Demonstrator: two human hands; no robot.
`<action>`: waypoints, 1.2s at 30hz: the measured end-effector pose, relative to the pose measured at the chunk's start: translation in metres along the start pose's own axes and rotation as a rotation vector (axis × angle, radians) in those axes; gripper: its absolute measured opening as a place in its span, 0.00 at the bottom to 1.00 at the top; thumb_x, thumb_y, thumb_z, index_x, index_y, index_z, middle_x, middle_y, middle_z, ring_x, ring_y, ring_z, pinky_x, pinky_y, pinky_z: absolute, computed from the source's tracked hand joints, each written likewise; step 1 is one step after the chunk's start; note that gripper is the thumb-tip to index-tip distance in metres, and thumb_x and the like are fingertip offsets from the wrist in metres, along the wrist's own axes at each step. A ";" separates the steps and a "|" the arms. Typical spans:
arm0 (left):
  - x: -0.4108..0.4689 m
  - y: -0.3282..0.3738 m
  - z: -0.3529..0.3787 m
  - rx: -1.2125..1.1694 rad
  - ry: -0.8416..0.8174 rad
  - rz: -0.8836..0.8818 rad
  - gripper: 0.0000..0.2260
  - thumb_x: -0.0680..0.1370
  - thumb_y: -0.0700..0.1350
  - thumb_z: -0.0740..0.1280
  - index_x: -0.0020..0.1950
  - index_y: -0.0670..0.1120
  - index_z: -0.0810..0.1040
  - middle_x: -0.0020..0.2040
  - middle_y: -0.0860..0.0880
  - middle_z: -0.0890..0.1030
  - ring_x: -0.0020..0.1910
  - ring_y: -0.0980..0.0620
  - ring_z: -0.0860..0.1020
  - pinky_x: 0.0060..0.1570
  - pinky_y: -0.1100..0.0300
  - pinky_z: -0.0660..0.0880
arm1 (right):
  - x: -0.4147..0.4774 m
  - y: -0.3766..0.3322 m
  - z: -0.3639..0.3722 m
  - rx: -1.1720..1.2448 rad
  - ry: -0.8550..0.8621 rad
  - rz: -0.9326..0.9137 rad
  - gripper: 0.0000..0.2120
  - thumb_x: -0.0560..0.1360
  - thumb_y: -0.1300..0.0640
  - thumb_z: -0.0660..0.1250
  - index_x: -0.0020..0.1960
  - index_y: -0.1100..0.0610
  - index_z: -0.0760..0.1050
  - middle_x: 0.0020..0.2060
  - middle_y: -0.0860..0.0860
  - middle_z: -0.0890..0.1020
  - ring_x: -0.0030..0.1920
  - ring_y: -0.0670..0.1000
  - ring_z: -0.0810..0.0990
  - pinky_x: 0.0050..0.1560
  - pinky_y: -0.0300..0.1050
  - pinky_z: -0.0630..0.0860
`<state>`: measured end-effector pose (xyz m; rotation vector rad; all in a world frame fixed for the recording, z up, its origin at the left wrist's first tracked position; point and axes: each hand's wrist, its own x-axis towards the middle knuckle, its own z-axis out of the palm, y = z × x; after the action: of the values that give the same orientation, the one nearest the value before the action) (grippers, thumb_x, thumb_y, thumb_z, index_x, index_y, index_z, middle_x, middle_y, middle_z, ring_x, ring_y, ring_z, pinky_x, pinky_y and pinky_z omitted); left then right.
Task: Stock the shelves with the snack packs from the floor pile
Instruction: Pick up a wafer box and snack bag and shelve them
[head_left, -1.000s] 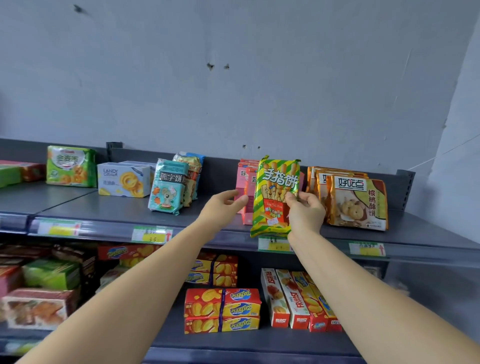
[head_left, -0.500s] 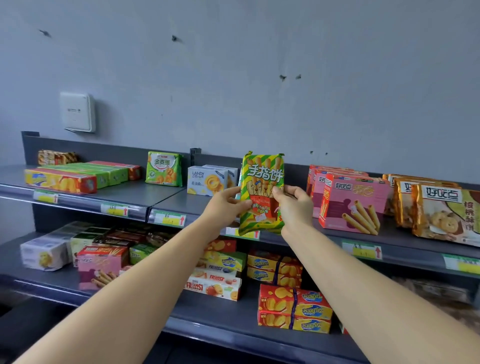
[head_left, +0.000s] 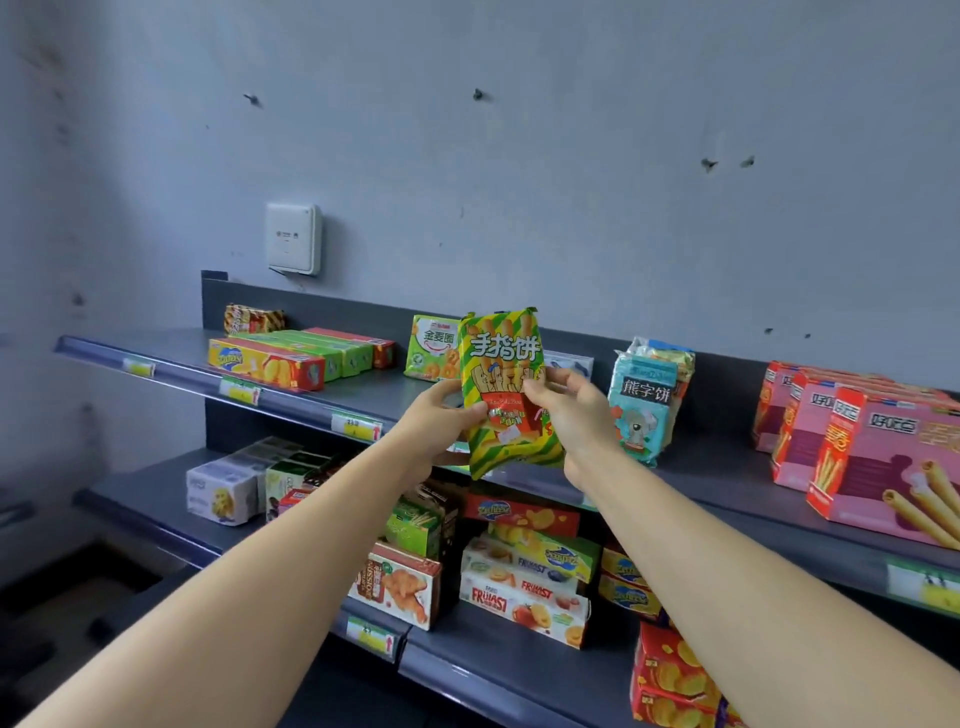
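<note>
A green and yellow striped snack pack (head_left: 506, 374) with finger biscuits printed on it is held upright in front of the top shelf (head_left: 363, 397). My left hand (head_left: 441, 421) grips its left edge and my right hand (head_left: 569, 410) grips its right side. The pack's bottom hangs just over the shelf's front rail. A green biscuit bag (head_left: 434, 347) stands behind it to the left, and a light blue bear biscuit pack (head_left: 644, 410) stands to its right. The floor pile is out of view.
Long flat boxes (head_left: 291, 358) lie on the top shelf's left part; pink wafer-roll boxes (head_left: 862, 447) fill its right end. The lower shelf (head_left: 498, 660) holds stacked biscuit boxes (head_left: 524, 577). A white wall unit (head_left: 292, 238) hangs above the shelf.
The view has swung left along the shelves. Both hands carried the striped pack leftward, from beside the pink boxes to the gap between the green bag and the blue bear pack.
</note>
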<state>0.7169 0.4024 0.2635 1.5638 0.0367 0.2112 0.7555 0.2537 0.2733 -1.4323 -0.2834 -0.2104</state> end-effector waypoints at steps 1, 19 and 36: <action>0.005 -0.002 -0.007 -0.021 0.013 -0.005 0.19 0.79 0.42 0.66 0.69 0.49 0.67 0.47 0.46 0.81 0.43 0.49 0.81 0.44 0.49 0.80 | 0.008 0.004 0.008 0.000 -0.030 0.007 0.07 0.74 0.59 0.72 0.51 0.54 0.78 0.49 0.52 0.84 0.48 0.52 0.83 0.50 0.51 0.81; 0.108 0.005 -0.140 -0.396 0.342 0.094 0.37 0.77 0.34 0.66 0.76 0.61 0.52 0.54 0.42 0.81 0.51 0.40 0.82 0.48 0.40 0.79 | 0.129 0.057 0.179 0.197 -0.253 0.153 0.21 0.68 0.60 0.77 0.57 0.56 0.72 0.51 0.57 0.83 0.48 0.58 0.84 0.49 0.57 0.82; 0.151 0.020 -0.383 0.038 0.668 0.255 0.17 0.79 0.43 0.65 0.68 0.47 0.70 0.58 0.44 0.79 0.51 0.48 0.81 0.48 0.48 0.81 | 0.166 0.071 0.385 0.088 -0.274 0.027 0.22 0.70 0.59 0.76 0.61 0.53 0.72 0.54 0.55 0.81 0.50 0.54 0.82 0.42 0.48 0.80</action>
<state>0.8026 0.8045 0.2955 1.4722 0.3661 0.9315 0.9091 0.6493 0.3028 -1.3766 -0.4914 0.0214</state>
